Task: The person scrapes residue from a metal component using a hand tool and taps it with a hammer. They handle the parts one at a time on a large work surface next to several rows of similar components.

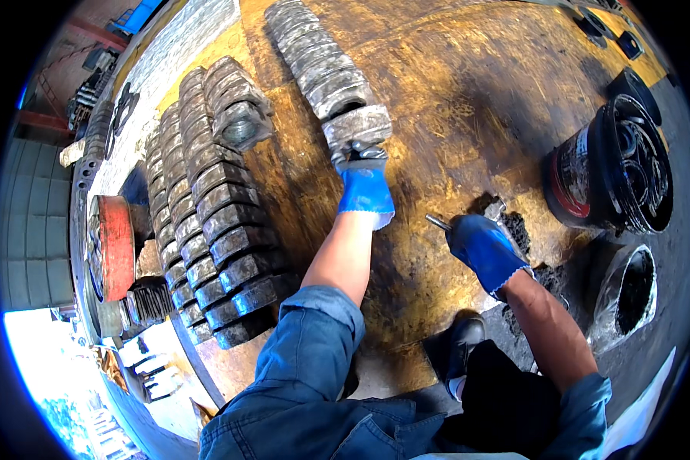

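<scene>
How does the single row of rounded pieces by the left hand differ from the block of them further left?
The single row is one line; the block has several lines side by side. The left hand is at the single row's near end; neither hand is on the block. The block reaches closer to the person than the single row. Both look grimy and greyish.

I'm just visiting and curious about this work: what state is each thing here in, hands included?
Left hand: gloved, fingers at the near ring; grip unclear.
Right hand: gloved, closed on a rod.
Near ring: grimy, at its row's end.
Centre row: grimy rings, lined up.
Left rows: lined up side by side.
Bucket: open, round pieces inside.
Yellow surface: stained, scuffed.
</scene>
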### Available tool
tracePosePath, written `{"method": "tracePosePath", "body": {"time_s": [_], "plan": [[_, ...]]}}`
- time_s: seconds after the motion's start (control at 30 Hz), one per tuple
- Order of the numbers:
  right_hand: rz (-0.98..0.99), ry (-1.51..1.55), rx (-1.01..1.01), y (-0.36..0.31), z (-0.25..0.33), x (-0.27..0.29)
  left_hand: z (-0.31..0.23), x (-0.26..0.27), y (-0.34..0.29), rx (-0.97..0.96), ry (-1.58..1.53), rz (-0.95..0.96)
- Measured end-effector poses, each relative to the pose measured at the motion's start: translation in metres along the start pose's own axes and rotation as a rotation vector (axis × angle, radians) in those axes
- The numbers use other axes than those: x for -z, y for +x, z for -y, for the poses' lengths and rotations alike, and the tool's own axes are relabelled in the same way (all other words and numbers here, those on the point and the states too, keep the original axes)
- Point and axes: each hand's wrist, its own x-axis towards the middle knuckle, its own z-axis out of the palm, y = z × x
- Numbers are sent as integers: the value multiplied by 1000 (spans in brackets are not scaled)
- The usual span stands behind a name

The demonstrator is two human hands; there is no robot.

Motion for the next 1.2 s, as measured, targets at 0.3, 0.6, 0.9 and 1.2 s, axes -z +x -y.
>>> {"method": "tracePosePath", "body": {"time_s": [0.3,0.6,0.9,1.2], "plan": [[-151,152,-40,-17,-32,-3,30,22,-121,-405,1020,5],[-285,211,122,-32,-39,-19,15,31,-268,-32,1005,111],[-67,268,3,-28,-41,-26,-15,14,-313,172,880,102],[33,14,42,-39,-39,-31,-29,37,-326,215,512,-8]]}}
